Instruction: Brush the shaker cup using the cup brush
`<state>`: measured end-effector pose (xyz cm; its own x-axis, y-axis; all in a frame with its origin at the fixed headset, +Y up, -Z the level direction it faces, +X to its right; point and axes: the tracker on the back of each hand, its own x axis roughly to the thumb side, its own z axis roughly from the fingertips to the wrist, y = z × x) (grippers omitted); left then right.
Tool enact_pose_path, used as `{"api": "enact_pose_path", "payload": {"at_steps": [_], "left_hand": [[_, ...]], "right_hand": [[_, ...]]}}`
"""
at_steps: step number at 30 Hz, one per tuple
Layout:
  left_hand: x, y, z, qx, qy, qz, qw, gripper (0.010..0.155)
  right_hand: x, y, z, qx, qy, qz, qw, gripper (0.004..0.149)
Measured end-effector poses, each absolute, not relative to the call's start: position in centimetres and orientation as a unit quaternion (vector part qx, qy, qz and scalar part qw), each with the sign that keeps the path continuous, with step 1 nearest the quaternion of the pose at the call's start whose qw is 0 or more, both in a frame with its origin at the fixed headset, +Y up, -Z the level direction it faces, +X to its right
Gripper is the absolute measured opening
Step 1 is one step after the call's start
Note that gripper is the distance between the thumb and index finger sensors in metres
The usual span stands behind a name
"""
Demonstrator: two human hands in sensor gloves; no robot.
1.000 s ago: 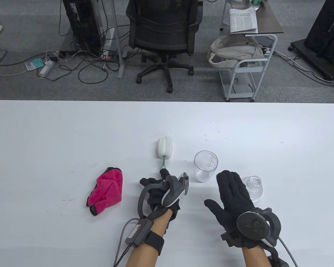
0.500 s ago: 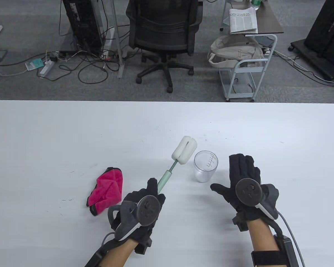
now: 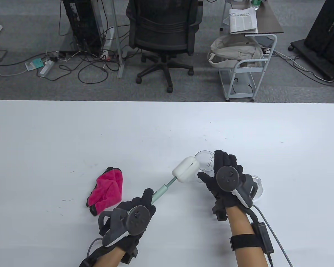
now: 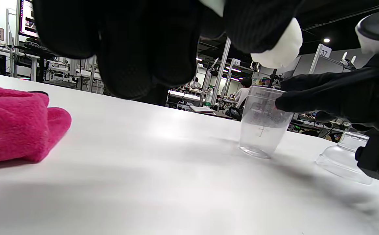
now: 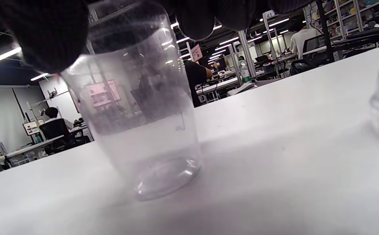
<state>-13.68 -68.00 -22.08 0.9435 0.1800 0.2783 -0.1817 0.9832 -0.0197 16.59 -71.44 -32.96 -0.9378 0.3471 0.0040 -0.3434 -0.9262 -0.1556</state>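
Note:
The clear shaker cup (image 3: 204, 161) stands upright on the white table (image 3: 72, 133), open end up. My right hand (image 3: 211, 167) wraps around its right side near the rim; the thumb (image 4: 290, 98) touches the cup wall (image 4: 262, 127). In the right wrist view the cup (image 5: 137, 114) sits between the thumb (image 5: 45, 39) and the fingers (image 5: 202, 19). My left hand (image 3: 147, 196) grips the green handle of the cup brush (image 3: 159, 192), held off the table. Its white sponge head (image 3: 186, 169) points up-right and hangs just left of the cup's rim.
A pink cloth (image 3: 107, 190) lies left of my left hand and shows in the left wrist view (image 4: 13, 124). The clear domed lid (image 3: 258, 186) sits on the table right of my right hand, partly hidden. An office chair and a cart stand beyond the far table edge.
My right hand moved left and forward from the lid to the cup and closed around it. My left hand lifted the brush and swung its sponge head right, up to the cup's rim.

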Motion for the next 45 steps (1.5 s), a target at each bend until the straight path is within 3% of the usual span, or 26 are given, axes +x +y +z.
{"api": "enact_pose_path", "payload": {"at_steps": [9, 16, 19, 24, 28, 35, 38, 40, 45], "left_hand": [[-13.7, -68.0, -22.1, -0.004, -0.138, 0.084, 0.987, 0.059], [-13.8, -68.1, -22.2, -0.010, -0.138, 0.080, 0.987, 0.058], [-13.8, -68.0, -22.2, -0.007, -0.140, 0.080, 0.987, 0.058], [-14.2, -66.9, -21.5, 0.044, -0.153, 0.100, 0.982, 0.058], [-13.9, -66.6, -21.1, 0.029, -0.185, 0.087, 0.978, 0.058], [-12.1, -66.9, -20.3, 0.013, -0.240, 0.008, 0.971, 0.058], [-11.4, -67.6, -20.1, 0.023, -0.250, -0.020, 0.968, 0.057], [-11.9, -67.2, -20.0, 0.051, -0.271, 0.013, 0.961, 0.057], [-12.1, -66.4, -19.7, 0.087, -0.293, 0.023, 0.952, 0.056]], "right_hand": [[16.1, -71.0, -33.3, -0.019, -0.081, 0.980, 0.180, 0.106], [15.0, -71.4, -34.2, -0.027, -0.108, 0.977, 0.181, 0.095], [14.9, -71.3, -33.8, -0.024, -0.114, 0.970, 0.214, 0.100], [15.1, -68.6, -31.9, 0.067, -0.161, 0.962, 0.210, 0.109], [14.6, -66.7, -28.8, 0.168, -0.201, 0.953, 0.154, 0.111], [9.5, -67.0, -23.2, 0.315, -0.227, 0.916, -0.096, 0.111], [7.1, -67.0, -21.2, 0.358, -0.229, 0.902, -0.074, 0.112], [7.5, -67.1, -21.1, 0.353, -0.298, 0.874, -0.148, 0.112], [11.0, -67.2, -23.6, 0.333, -0.243, 0.911, 0.004, 0.108]]}}
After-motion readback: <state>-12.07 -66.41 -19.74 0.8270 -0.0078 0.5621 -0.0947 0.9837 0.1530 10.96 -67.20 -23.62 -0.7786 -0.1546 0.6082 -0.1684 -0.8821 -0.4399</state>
